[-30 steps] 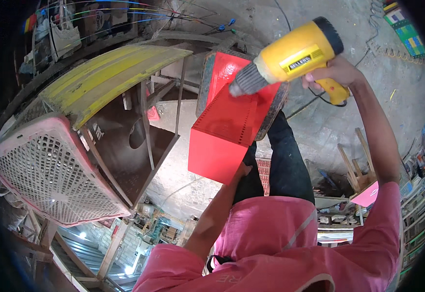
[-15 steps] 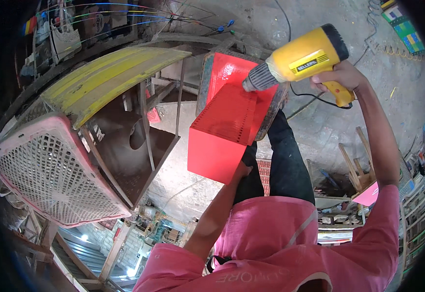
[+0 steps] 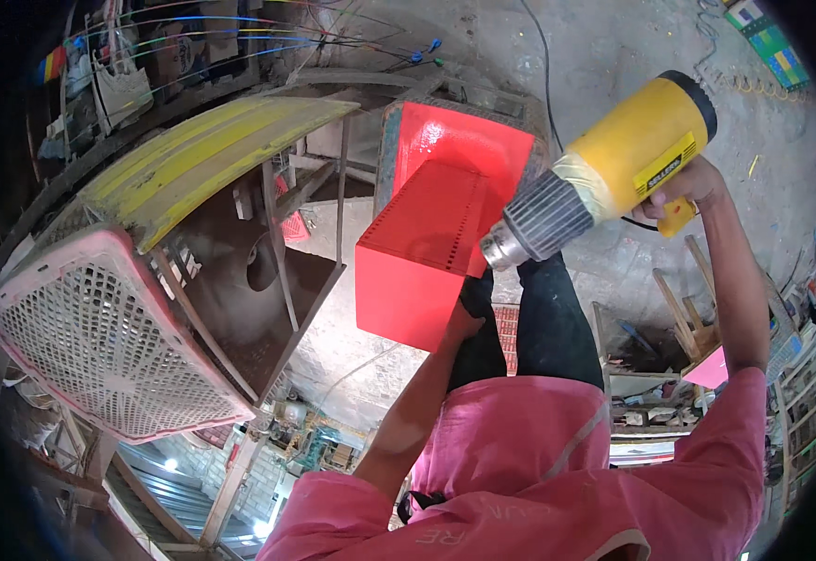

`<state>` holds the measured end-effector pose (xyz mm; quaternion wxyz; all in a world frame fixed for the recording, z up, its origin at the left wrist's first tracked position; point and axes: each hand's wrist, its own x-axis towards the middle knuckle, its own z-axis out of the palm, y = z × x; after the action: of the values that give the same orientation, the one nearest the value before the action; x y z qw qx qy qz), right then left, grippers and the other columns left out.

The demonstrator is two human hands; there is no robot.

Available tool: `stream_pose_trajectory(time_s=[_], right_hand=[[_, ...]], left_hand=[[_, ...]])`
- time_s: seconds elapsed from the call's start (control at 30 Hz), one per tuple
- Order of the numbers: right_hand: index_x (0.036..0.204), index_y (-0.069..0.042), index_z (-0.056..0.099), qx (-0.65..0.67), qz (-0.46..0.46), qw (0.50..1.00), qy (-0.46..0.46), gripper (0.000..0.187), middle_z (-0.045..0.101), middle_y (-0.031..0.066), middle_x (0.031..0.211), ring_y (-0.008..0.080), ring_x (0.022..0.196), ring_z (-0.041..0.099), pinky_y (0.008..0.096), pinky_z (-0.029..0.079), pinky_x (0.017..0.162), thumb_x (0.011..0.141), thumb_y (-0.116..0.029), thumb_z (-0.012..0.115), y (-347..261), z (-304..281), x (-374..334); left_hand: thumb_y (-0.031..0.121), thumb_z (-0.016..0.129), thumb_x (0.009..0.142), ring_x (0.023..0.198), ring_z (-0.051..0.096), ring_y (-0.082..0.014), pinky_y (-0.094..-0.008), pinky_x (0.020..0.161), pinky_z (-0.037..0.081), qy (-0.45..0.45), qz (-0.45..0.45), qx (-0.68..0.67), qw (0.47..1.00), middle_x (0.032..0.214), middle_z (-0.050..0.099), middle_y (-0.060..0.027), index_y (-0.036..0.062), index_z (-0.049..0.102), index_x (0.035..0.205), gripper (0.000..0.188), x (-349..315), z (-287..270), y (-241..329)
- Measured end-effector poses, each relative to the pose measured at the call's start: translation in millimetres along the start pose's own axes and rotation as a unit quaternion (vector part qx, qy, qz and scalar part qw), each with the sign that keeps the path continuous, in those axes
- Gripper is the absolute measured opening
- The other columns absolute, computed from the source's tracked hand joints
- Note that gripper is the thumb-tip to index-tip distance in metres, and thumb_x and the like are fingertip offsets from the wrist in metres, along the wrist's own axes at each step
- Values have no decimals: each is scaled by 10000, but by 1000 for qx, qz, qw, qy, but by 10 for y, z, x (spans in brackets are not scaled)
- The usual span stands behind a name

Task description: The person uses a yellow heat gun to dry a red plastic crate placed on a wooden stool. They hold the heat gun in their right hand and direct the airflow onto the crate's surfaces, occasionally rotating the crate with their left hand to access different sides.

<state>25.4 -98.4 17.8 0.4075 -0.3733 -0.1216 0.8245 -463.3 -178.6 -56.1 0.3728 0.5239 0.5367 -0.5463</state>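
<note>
A glossy red box [image 3: 410,297] with rows of small holes along its top edges sticks out toward me. It rises from a flat red sheet [image 3: 464,131] on a worn, dark-edged support [image 3: 391,154]. My left hand [image 3: 467,323] grips the box low at its near right side; the fingertips are hidden behind it. In my right hand [image 3: 693,190] is a yellow heat gun [image 3: 628,145], held by its handle. Its ribbed grey collar ends in a metal nozzle, which points down-left, close to the box's near right corner. Whether the nozzle touches the box, I cannot tell.
Left of the box stands a dark frame [image 3: 282,327] with a yellow slatted panel [image 3: 230,150] on top. A pink-rimmed perforated crate [image 3: 114,332] leans beside it. A black cord [image 3: 544,56] runs over the floor. Wooden legs [image 3: 674,309] and clutter lie to the right.
My right hand has brought the heat gun nearer to me; its nozzle has gone from the box's far right edge to its near right corner. The left hand keeps its hold.
</note>
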Motion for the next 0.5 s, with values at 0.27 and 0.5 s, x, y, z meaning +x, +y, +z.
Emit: stream_pose_trajectory(time_s=[0.27, 0.5], right_hand=[[936, -2, 652, -158, 2, 977, 140, 245, 648, 101, 752, 113, 544, 552, 253, 435, 495, 766, -160, 733, 126, -137, 204], [927, -40, 678, -271, 43, 950, 152, 275, 654, 32, 734, 84, 569, 572, 240, 463, 523, 772, -259, 739, 6, 117, 528]], left_hand=[[555, 703, 693, 1175, 544, -351, -443, 977, 432, -40, -26, 12, 999, 1277, 548, -221, 45, 219, 1454, 1037, -43, -116, 61], [565, 694, 700, 1178, 544, -348, -443, 982, 428, -45, -29, 38, 998, 1272, 554, -219, 41, 209, 1459, 1042, -50, -151, 101]])
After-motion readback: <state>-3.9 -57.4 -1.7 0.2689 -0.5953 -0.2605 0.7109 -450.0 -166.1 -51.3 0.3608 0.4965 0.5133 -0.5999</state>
